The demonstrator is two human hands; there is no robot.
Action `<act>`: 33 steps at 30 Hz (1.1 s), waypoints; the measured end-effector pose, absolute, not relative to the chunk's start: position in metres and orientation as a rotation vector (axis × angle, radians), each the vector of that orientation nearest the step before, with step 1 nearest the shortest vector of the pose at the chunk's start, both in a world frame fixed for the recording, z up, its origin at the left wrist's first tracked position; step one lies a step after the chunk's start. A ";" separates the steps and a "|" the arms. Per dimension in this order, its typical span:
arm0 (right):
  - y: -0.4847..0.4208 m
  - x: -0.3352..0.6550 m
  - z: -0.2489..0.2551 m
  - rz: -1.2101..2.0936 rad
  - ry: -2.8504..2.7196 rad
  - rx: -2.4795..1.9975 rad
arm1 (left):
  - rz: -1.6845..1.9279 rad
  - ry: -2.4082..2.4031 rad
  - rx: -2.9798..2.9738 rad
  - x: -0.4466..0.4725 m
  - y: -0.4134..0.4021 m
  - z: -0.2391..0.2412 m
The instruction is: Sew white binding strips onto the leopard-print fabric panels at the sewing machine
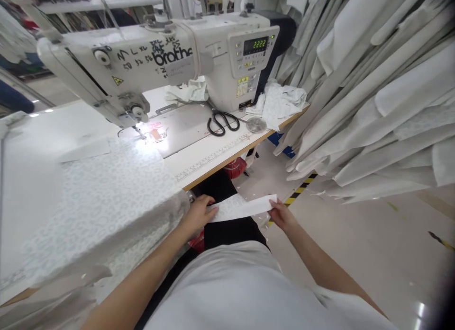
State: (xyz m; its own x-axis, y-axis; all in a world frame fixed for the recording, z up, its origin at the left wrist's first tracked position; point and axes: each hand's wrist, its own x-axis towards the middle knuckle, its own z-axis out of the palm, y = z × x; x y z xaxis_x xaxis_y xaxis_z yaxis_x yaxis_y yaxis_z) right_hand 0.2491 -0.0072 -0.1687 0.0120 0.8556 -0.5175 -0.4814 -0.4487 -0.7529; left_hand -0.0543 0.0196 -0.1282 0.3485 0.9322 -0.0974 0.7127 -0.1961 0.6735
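Stretched between my two hands over my lap is a folded strip of pale fabric (pixel 241 208), partly printed with a faint spotted pattern. My left hand (pixel 199 214) is closed on its left end, thumb on top. My right hand (pixel 283 215) pinches the right end at the corner. To the left, a large spotted fabric piece (pixel 106 188) lies on the table and hangs over its front edge. Its far edge reaches the lit needle area of the sewing machine (pixel 220 55).
Black-handled scissors (pixel 223 122) lie on the machine bed beside a round clear disc (pixel 256 125). Crumpled fabric (pixel 280 105) sits at the table's right end. A printed ruler (pixel 213 157) runs along the front edge. Many pale fabric pieces (pixel 384 98) hang at the right.
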 end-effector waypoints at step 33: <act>0.007 0.056 -0.067 1.682 -1.682 -0.982 | 0.853 1.897 1.491 -0.185 0.090 0.037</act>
State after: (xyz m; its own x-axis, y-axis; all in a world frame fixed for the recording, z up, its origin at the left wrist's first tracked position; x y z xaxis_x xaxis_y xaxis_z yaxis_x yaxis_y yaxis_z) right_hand 0.0561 0.0071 -0.0675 -0.5742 0.8115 -0.1080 0.1079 -0.0557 -0.9926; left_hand -0.1853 0.0896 0.0370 -0.2119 0.9759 -0.0514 0.6090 0.1730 0.7740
